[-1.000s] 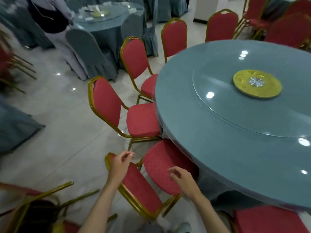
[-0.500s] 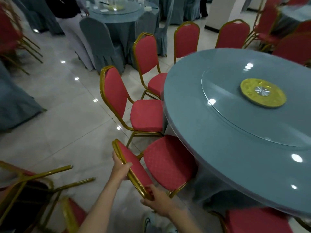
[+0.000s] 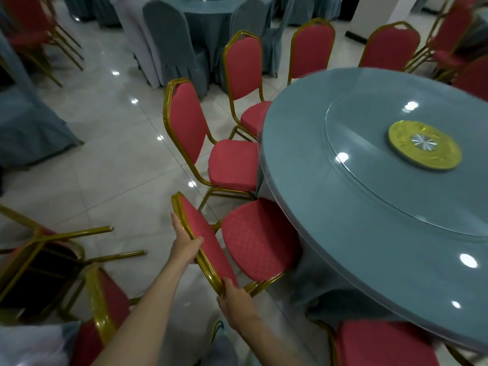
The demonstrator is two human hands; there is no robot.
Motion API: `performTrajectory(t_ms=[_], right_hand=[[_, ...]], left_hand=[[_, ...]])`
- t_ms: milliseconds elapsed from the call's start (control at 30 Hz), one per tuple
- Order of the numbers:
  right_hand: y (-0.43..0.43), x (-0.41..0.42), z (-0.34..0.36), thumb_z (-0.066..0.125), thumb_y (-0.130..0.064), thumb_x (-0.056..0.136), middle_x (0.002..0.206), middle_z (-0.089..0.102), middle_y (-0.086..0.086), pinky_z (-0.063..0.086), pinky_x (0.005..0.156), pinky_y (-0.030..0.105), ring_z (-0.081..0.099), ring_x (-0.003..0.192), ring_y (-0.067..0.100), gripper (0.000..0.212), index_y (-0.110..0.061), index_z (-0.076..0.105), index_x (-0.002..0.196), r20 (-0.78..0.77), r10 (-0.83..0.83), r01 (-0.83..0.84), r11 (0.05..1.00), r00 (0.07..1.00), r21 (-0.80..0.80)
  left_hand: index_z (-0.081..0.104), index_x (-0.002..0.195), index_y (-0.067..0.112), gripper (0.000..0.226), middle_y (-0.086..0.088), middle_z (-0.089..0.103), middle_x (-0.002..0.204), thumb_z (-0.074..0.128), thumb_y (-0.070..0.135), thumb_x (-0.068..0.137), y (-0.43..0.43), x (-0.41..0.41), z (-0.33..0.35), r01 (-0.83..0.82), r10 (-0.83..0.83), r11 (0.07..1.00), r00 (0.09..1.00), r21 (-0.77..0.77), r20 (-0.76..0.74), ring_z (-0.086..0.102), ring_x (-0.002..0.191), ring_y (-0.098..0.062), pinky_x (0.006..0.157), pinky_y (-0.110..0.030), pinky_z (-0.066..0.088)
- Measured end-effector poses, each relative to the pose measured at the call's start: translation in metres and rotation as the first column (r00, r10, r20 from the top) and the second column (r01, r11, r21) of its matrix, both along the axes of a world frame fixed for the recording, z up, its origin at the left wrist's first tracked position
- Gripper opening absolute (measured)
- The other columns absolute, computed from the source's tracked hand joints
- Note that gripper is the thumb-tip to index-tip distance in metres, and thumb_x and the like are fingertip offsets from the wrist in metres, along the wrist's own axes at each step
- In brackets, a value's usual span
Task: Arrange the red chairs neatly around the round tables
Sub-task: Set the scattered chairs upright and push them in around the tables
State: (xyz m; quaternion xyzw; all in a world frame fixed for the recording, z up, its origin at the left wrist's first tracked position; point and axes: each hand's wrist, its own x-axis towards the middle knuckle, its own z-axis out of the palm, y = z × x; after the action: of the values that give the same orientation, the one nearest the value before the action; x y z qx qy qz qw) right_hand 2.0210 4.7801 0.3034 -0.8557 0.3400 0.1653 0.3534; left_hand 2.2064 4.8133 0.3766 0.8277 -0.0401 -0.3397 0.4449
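Red chair (image 3: 253, 244): dotted red fabric, gold metal frame. Seat points at the round table (image 3: 330, 220), front edge tucked under its blue cloth; backrest faces the person, top rail running left-far to right-near. Left hand (image 3: 184, 247) curled round the rail's far end, right hand (image 3: 235, 297) gripping the near corner. Next chair (image 3: 232, 165) just beside, also seat-in. On the table, a glass turntable (image 3: 369, 186) carries a yellow disc (image 3: 424, 145).
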Motion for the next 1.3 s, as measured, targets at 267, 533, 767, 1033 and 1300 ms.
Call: performTrajectory(t_ms=[267, 533, 767, 1033, 1300], right_hand=[[0.005, -0.002, -0.003, 0.054, -0.044, 0.101, 0.115, 0.068, 0.006, 0.058, 0.088, 0.038, 0.068, 0.102, 0.025, 0.036, -0.02, 0.049, 0.128, 0.013, -0.037, 0.037, 0.999, 0.999, -0.022], [0.008, 0.019, 0.016, 0.043, -0.042, 0.105, 0.108, 0.07, 0.008, 0.051, 0.074, 0.038, 0.071, 0.093, 0.031, 0.033, -0.013, 0.052, 0.119, -0.131, 0.162, -0.194, 0.938, 0.978, -0.289], [0.035, 0.017, 0.022, 0.041, -0.045, 0.105, 0.097, 0.07, 0.007, 0.056, 0.074, 0.039, 0.071, 0.081, 0.026, 0.034, -0.015, 0.056, 0.106, -0.172, 0.302, -0.343, 0.887, 0.938, -0.309], [0.042, 0.009, 0.025, 0.051, -0.044, 0.102, 0.097, 0.07, 0.006, 0.061, 0.078, 0.042, 0.072, 0.082, 0.025, 0.032, -0.013, 0.056, 0.107, -0.248, 0.363, -0.426, 0.859, 0.898, -0.285], [0.027, 0.012, 0.024, 0.048, -0.041, 0.104, 0.096, 0.066, 0.005, 0.053, 0.072, 0.038, 0.063, 0.076, 0.024, 0.029, -0.013, 0.055, 0.112, -0.189, 0.274, -0.324, 0.883, 0.943, -0.339]], left_hand=[[-0.017, 0.151, 0.059, 0.113, -0.01, 0.04, 0.152, 0.066, 0.005, 0.097, 0.003, 0.005, -0.001, -0.018, 0.016, 0.999, 0.999, -0.039, -0.036, 0.054, 0.112, -0.026, 0.075, -0.054, 0.061], [-0.025, 0.148, 0.058, 0.11, -0.015, 0.053, 0.141, 0.061, 0.01, 0.098, 0.009, 0.004, -0.001, 0.029, -0.029, 1.0, 1.0, 0.011, 0.005, 0.066, 0.106, -0.033, 0.087, -0.058, 0.06], [-0.028, 0.151, 0.05, 0.109, -0.017, 0.057, 0.137, 0.062, 0.016, 0.1, 0.038, 0.001, -0.001, 0.027, -0.028, 0.998, 0.999, 0.065, 0.016, 0.07, 0.099, -0.032, 0.084, -0.054, 0.062], [-0.029, 0.147, 0.057, 0.111, -0.017, 0.056, 0.141, 0.063, 0.018, 0.1, 0.059, -0.012, -0.006, 0.028, -0.032, 0.998, 0.997, 0.051, 0.075, 0.069, 0.108, -0.035, 0.088, -0.057, 0.061], [-0.024, 0.15, 0.057, 0.108, -0.018, 0.051, 0.145, 0.062, 0.014, 0.101, 0.038, 0.002, -0.015, 0.04, -0.039, 0.999, 0.998, -0.012, 0.053, 0.063, 0.094, -0.027, 0.084, -0.057, 0.062]])
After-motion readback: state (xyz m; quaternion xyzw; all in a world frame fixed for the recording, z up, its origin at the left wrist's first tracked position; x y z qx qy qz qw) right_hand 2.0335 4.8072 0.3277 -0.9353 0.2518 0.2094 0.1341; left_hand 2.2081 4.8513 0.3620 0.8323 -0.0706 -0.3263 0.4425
